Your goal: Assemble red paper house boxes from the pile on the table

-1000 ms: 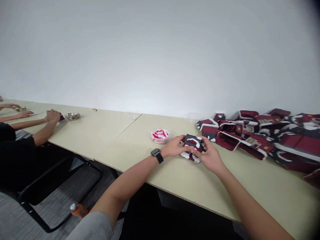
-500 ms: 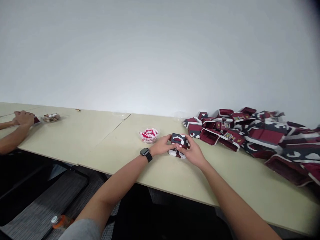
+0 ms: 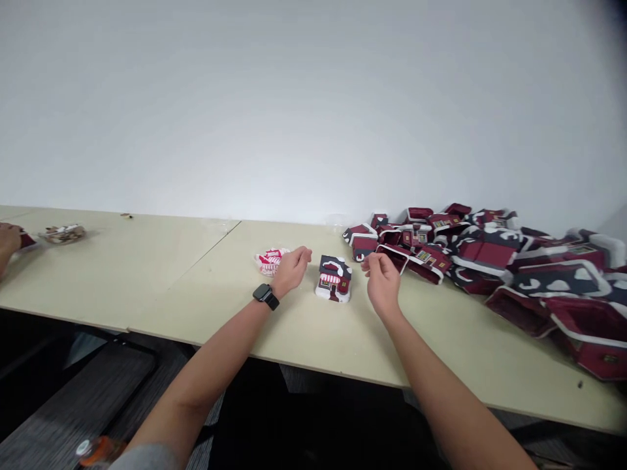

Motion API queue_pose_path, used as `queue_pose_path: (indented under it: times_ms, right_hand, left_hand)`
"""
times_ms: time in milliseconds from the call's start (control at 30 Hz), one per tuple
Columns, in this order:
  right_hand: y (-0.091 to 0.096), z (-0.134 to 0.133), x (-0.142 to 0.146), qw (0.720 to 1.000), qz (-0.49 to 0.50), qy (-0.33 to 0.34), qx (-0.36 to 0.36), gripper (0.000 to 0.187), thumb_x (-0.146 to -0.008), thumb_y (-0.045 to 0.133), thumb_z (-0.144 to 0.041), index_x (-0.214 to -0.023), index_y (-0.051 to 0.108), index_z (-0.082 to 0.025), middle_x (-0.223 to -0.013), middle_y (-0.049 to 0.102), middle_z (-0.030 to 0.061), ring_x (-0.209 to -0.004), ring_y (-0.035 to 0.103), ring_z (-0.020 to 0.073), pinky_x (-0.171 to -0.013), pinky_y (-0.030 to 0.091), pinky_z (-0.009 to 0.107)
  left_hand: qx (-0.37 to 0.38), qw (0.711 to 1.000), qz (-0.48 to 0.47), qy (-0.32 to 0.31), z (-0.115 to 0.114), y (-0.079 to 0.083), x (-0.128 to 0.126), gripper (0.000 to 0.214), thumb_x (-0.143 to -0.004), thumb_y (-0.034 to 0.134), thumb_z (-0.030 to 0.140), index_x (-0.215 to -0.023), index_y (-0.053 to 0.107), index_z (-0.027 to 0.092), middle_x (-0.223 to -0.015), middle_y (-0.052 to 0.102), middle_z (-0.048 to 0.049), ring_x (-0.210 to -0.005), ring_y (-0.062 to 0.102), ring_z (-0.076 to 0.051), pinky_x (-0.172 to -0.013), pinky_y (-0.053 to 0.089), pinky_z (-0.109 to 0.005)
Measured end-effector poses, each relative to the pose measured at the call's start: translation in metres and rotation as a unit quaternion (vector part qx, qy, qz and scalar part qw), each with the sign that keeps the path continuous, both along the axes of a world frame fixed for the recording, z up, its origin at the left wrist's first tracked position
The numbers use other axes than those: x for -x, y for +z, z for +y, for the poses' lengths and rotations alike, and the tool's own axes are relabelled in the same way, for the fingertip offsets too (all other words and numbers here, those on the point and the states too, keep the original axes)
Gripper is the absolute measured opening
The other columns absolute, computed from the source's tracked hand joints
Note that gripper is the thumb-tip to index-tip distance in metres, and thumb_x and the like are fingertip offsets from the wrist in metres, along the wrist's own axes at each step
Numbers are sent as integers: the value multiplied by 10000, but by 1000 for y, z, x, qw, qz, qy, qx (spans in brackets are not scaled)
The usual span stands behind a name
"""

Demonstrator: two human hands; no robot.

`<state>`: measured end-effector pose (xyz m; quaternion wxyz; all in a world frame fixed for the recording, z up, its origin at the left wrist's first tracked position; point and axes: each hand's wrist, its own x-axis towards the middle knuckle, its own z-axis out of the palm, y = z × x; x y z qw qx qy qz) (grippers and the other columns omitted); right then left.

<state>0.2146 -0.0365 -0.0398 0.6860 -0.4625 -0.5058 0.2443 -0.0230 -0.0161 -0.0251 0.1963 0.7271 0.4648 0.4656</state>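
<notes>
A small painted model house [image 3: 334, 279] stands upright on the table, with a dark snow-patched roof, maroon walls and a red-and-white striped awning over its front. My left hand [image 3: 292, 269], below a black watch, is raised just left of the house, apart from it, fingers curled together around nothing visible. On the other side my right hand [image 3: 383, 282] hovers with bent fingers drawn in, also clear of the house. Partly behind my left hand sits a clear plastic tub [image 3: 267, 262] of red-and-white striped pieces.
A heap of similar maroon houses [image 3: 484, 251], many tipped with hollow undersides showing, covers the table's right side. At far left are a co-worker's hand [image 3: 7, 241] and a tub of brownish pieces [image 3: 63, 234]. An orange bottle [image 3: 100, 450] is below the table [image 3: 196, 287].
Both hands have let go of the house and moved apart to either side. The house now stands alone, its striped awning in full view. The camera view has turned slightly right.
</notes>
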Motion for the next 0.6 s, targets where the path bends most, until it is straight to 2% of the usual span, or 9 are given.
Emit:
queue_pose_path:
  times_ms: [133, 233, 300, 367, 433, 500, 533, 600]
  right_hand:
    - [2, 1, -4, 998, 59, -5, 27, 620, -926, 593, -793, -660, 446, -253, -586, 419, -51, -534, 386, 128, -499, 315, 284]
    - [0, 1, -2, 997, 65, -24, 40, 702, -894, 611, -831, -621, 271, -281, -550, 269, -68, -514, 262, 115, -466, 213, 300]
    - [-3, 2, -1, 997, 56, -27, 38, 727, -885, 616, -838, -644, 209, -287, -561, 216, -70, -531, 220, 114, -474, 182, 304]
    - [-5, 3, -1, 998, 45, -24, 38, 711, -899, 592, -838, -662, 209, -288, -572, 210, -69, -541, 212, 118, -485, 181, 305]
    - [-6, 4, -2, 998, 32, -27, 38, 669, -931, 538, -830, -672, 245, -287, -577, 232, -68, -544, 235, 126, -498, 204, 305]
    - [-6, 4, -4, 999, 16, -36, 30, 621, -967, 478, -810, -688, 312, -281, -586, 282, -62, -552, 285, 139, -522, 248, 305]
    - [-6, 5, -5, 999, 5, -43, 22, 594, -982, 462, -789, -703, 356, -275, -600, 317, -58, -564, 316, 146, -541, 273, 305]
    - [-6, 5, -7, 998, -17, -58, 3, 514, -1011, 460, -710, -764, 450, -259, -646, 391, -46, -601, 374, 159, -588, 316, 304]
  left_hand:
    - [33, 999, 7, -6, -2, 3, -2, 552, -1080, 374, 616, -718, 497, 218, -622, 542, 6, -618, 520, -168, -644, 381, -317]
    - [38, 999, 14, -7, -2, 1, -5, 421, -1078, 404, 509, -798, 535, 223, -567, 505, 36, -554, 489, -162, -624, 374, -311]
    - [28, 999, 11, -12, -1, 0, -7, 320, -1069, 412, 434, -883, 564, 224, -558, 489, 54, -524, 466, -156, -612, 360, -305]
    - [14, 1000, 1, -7, 0, 0, -8, 365, -1065, 428, 460, -812, 536, 220, -563, 463, 50, -520, 434, -144, -595, 326, -303]
    - [-1, 1000, -1, 9, -2, 1, -9, 549, -1061, 432, 586, -648, 385, 226, -544, 368, 42, -509, 351, -127, -566, 248, -311]
    - [-31, 999, 13, 24, -6, 2, -11, 669, -1054, 382, 702, -598, 222, 239, -529, 245, 42, -499, 247, -115, -560, 161, -334]
    - [-58, 998, 23, 33, -9, 2, -12, 684, -1060, 345, 724, -601, 190, 241, -530, 212, 42, -498, 217, -115, -565, 139, -345]
    - [-126, 990, 44, 48, -14, 2, -14, 656, -1094, 283, 687, -617, 223, 240, -539, 237, 38, -502, 234, -124, -574, 151, -354]
